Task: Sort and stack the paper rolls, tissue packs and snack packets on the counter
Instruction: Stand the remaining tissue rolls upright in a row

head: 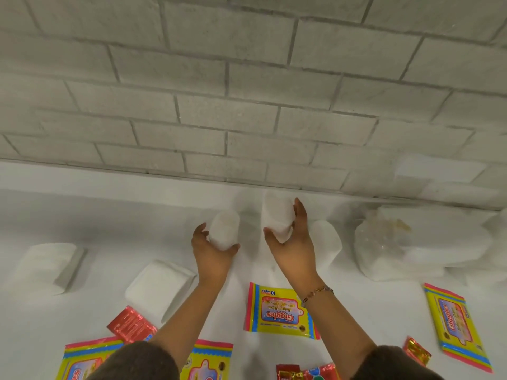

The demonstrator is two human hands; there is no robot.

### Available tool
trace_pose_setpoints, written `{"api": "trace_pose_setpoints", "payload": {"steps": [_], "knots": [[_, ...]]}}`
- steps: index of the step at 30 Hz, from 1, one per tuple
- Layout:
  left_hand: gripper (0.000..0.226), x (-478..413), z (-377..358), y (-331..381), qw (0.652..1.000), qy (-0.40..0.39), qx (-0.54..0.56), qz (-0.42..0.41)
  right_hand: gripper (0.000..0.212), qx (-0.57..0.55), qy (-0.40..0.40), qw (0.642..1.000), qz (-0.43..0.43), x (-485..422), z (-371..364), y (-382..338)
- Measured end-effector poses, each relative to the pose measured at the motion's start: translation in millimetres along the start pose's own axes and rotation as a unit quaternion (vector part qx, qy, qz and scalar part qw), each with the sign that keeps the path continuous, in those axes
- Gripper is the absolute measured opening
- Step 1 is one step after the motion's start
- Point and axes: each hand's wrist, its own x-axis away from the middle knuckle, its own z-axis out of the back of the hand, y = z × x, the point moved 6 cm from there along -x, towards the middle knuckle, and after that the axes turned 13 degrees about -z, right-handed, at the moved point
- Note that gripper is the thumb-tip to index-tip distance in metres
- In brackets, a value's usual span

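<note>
My left hand (211, 250) grips a white paper roll (224, 229) upright, just above the white counter (109, 220). My right hand (295, 242) holds a second white paper roll (275, 215) a little farther back, near the wall. A third roll (327, 242) stands right of my right hand. Two white tissue packs (45, 266) (159, 286) lie to the left. Yellow Giggles wipes packs lie at the centre (277, 311), the right (456, 325) and the bottom left (87, 360). Red snack packets (130, 325) (415, 351) lie near the front edge.
A grey brick wall (247, 105) rises behind the counter. A crumpled clear plastic bag (384, 242) with white packs sits at the right back. More wipes (211, 360) and red packets (307, 373) lie between my forearms at the bottom.
</note>
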Motion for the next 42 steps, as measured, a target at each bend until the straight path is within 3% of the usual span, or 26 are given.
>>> {"api": "trace_pose_setpoints", "payload": {"steps": [3,8,14,17,21,26,31,37,42], "knots": [[0.095,4,15,11,0.999,0.0,-0.016,-0.036,0.085,-0.011,0.016,1.0,0.01,8,8,2],[0.06,15,69,29,0.992,-0.019,-0.04,-0.119,0.068,-0.022,0.014,0.999,0.04,44,13,15],[0.037,30,139,-1,0.986,-0.011,-0.146,-0.08,0.046,0.057,-0.075,0.996,0.002,88,-4,50],[0.047,37,155,-24,0.984,-0.024,-0.175,-0.01,0.041,0.075,-0.094,0.993,-0.001,103,-7,61],[0.076,45,153,-43,0.976,-0.082,-0.181,0.086,0.035,0.103,-0.097,0.99,-0.001,116,-8,67],[0.092,50,150,-39,0.974,-0.085,-0.181,0.107,0.031,0.104,-0.104,0.989,-0.006,121,-6,71],[0.069,49,136,6,0.984,-0.085,-0.157,-0.013,0.026,0.099,-0.102,0.99,-0.023,118,2,73],[0.063,14,124,95,0.985,0.009,-0.095,-0.146,0.023,0.09,-0.101,0.99,-0.043,114,7,82],[0.058,-20,74,130,0.967,-0.04,-0.141,-0.208,0.021,0.085,-0.093,0.991,-0.051,107,11,86]]}}
